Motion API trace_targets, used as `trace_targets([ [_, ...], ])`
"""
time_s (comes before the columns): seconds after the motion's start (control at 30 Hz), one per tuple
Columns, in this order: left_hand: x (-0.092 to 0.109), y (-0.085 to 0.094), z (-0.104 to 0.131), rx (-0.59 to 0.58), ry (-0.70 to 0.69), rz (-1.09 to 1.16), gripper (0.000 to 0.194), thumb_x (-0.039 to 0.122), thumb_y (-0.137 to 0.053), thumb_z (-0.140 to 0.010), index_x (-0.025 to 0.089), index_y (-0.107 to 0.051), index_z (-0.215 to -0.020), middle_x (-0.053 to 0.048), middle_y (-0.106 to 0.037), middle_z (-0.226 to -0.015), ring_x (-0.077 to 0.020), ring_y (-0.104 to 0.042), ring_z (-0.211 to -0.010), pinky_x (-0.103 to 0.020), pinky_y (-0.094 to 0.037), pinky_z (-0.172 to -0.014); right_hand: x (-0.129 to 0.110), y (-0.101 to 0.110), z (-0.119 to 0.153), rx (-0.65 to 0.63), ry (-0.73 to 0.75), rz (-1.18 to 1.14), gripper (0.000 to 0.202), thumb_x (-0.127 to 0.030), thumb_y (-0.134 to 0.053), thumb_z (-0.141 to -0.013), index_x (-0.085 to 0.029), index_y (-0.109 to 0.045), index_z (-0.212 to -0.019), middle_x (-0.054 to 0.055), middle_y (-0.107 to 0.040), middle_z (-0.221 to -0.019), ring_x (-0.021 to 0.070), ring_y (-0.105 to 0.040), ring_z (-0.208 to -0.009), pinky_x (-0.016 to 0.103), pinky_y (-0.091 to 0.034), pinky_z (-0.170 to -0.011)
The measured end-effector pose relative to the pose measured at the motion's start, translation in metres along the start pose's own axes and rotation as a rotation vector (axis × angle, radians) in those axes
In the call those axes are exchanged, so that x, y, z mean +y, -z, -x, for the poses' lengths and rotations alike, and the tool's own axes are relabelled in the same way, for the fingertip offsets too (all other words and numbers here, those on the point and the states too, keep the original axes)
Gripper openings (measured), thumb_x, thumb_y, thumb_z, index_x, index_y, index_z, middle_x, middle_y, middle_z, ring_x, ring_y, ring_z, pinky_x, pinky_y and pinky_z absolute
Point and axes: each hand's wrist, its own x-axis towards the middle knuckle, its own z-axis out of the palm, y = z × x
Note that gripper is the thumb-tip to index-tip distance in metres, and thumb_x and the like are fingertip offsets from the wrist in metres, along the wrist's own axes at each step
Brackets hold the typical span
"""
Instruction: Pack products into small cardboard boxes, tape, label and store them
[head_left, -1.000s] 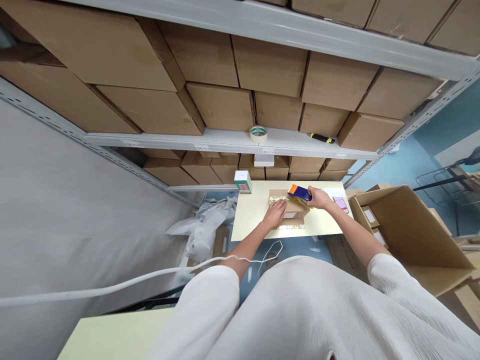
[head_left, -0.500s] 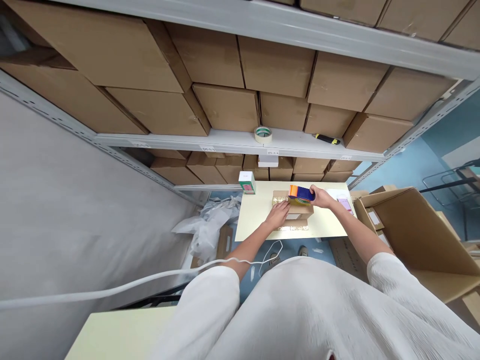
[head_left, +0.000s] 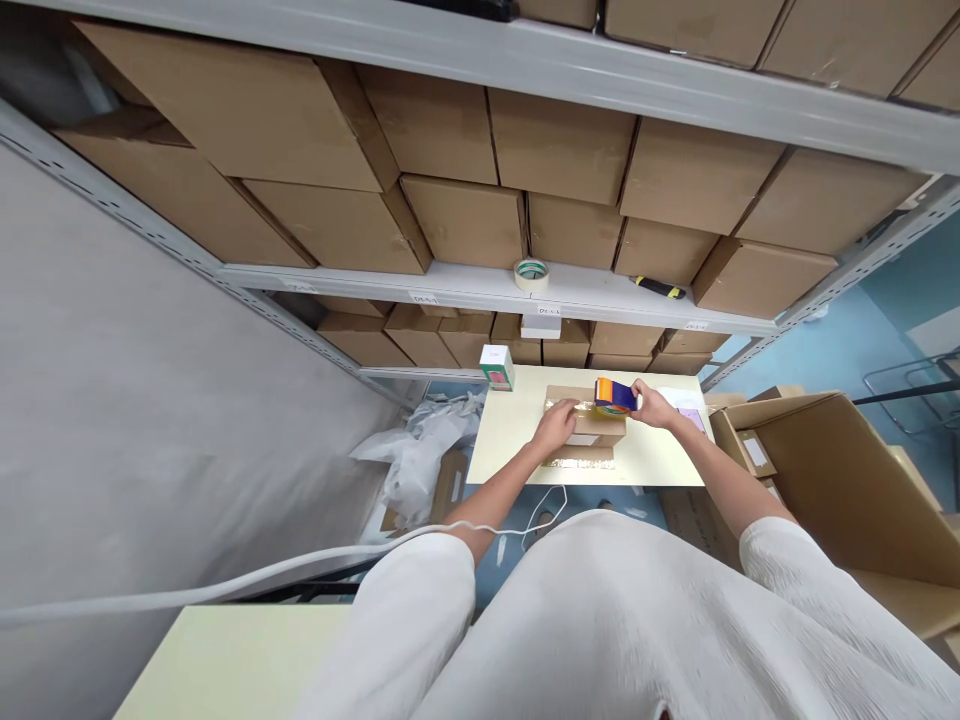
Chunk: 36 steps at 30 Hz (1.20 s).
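Observation:
A small brown carton (head_left: 600, 427) lies on the pale yellow table (head_left: 510, 430), with shiny tape along its top and a white label on its near side. My left hand (head_left: 556, 424) rests on the carton's left part, fingers spread over the tape. In my right hand (head_left: 651, 404) is a blue and orange tape dispenser (head_left: 616, 394), held over the carton's right part. Below the carton lies a flat cardboard piece (head_left: 581, 460) with shiny tape on it.
A white and green box (head_left: 497, 368) stands at the table's back left. A phone (head_left: 691, 418) lies at the right. Beyond are shelves of cartons with a tape roll (head_left: 531, 275) and a cutter (head_left: 658, 287). A large open carton (head_left: 847, 480) sits to the right.
My right hand and the tape dispenser have moved to the right along the carton. My left hand stays on the carton, its fingers slightly more raised. The camera view has shifted a little.

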Motion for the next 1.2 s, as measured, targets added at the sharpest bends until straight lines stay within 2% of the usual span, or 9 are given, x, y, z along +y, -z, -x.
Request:
trace_targets([
  [0.1,0.022,0.002,-0.018,0.112,0.209,0.302,0.028,0.025,-0.062,-0.101,0.020,-0.076,-0.125,-0.013,-0.079,-0.128,-0.0278,-0.075,-0.119,-0.044,-0.057,-0.111,0.004,-0.001,0.001,0.007,0.007,-0.026,0.048,-0.044,-0.072,-0.068,-0.029,-0.037,-0.097,-0.002,-0.061,-0.095,0.0169,-0.049,-0.075,0.029,-0.040,-0.068],
  [0.17,0.037,0.003,-0.030,0.148,0.299,0.479,0.025,0.026,-0.067,-0.100,0.019,-0.075,-0.122,-0.012,-0.082,-0.114,-0.0260,-0.079,-0.106,-0.043,-0.060,-0.104,0.007,-0.001,0.002,0.013,0.007,-0.035,0.049,-0.045,-0.073,-0.068,-0.029,-0.037,-0.096,-0.002,-0.061,-0.095,0.0168,-0.048,-0.076,0.028,-0.040,-0.068],
  [0.27,0.054,0.005,-0.041,0.159,0.394,0.634,0.025,0.024,-0.075,-0.095,0.018,-0.073,-0.120,-0.012,-0.083,-0.108,-0.0254,-0.080,-0.100,-0.041,-0.063,-0.094,0.011,-0.003,0.003,0.023,0.001,-0.043,0.050,-0.046,-0.074,-0.068,-0.029,-0.036,-0.096,-0.003,-0.061,-0.095,0.0165,-0.048,-0.075,0.028,-0.039,-0.068],
  [0.4,0.072,0.009,-0.047,0.141,0.465,0.715,0.024,0.019,-0.082,-0.090,0.016,-0.070,-0.111,-0.012,-0.083,-0.101,-0.0223,-0.080,-0.091,-0.034,-0.063,-0.082,0.014,-0.004,0.004,0.026,-0.001,-0.059,0.051,-0.046,-0.074,-0.068,-0.029,-0.035,-0.096,-0.003,-0.059,-0.096,0.0166,-0.047,-0.077,0.028,-0.039,-0.070],
  [0.57,0.087,0.012,-0.049,0.140,0.514,0.696,0.031,0.017,-0.091,-0.082,0.016,-0.071,-0.106,-0.008,-0.080,-0.087,-0.0210,-0.079,-0.081,-0.032,-0.062,-0.076,0.013,-0.004,0.005,0.023,-0.018,-0.058,0.052,-0.047,-0.073,-0.067,-0.030,-0.033,-0.095,-0.004,-0.056,-0.090,0.0176,-0.046,-0.077,0.028,-0.038,-0.070],
  [0.7,0.093,0.012,-0.051,0.149,0.569,0.743,0.031,0.010,-0.089,-0.080,0.016,-0.070,-0.104,-0.007,-0.078,-0.082,-0.0199,-0.078,-0.078,-0.032,-0.062,-0.075,0.011,-0.004,0.006,0.022,-0.016,-0.058,0.051,-0.048,-0.072,-0.068,-0.030,-0.033,-0.095,-0.004,-0.057,-0.091,0.0180,-0.047,-0.077,0.028,-0.039,-0.070],
  [0.87,0.095,0.011,-0.053,0.138,0.636,0.776,0.036,0.011,-0.093,-0.075,0.016,-0.069,-0.102,-0.008,-0.079,-0.088,-0.0206,-0.079,-0.081,-0.031,-0.062,-0.074,0.010,-0.004,0.007,0.028,0.007,-0.062,0.051,-0.048,-0.072,-0.069,-0.030,-0.033,-0.095,-0.003,-0.058,-0.094,0.0175,-0.048,-0.077,0.029,-0.040,-0.072],
  [1.1,0.086,0.002,-0.057,0.140,0.633,0.728,0.042,0.009,-0.092,-0.071,0.018,-0.066,-0.103,-0.008,-0.080,-0.089,-0.0207,-0.078,-0.082,-0.028,-0.058,-0.068,0.010,-0.004,0.007,0.023,0.019,-0.068,0.049,-0.047,-0.070,-0.069,-0.030,-0.033,-0.096,-0.002,-0.059,-0.096,0.0177,-0.049,-0.078,0.029,-0.042,-0.072],
  [1.2,0.079,0.000,-0.060,0.178,0.614,0.669,0.045,0.004,-0.088,-0.070,0.019,-0.062,-0.104,-0.004,-0.076,-0.083,-0.0188,-0.075,-0.077,-0.028,-0.056,-0.068,0.007,-0.003,0.007,0.019,0.024,-0.042,0.046,-0.045,-0.068,-0.070,-0.030,-0.034,-0.097,-0.003,-0.059,-0.094,0.0180,-0.049,-0.076,0.029,-0.041,-0.071],
])
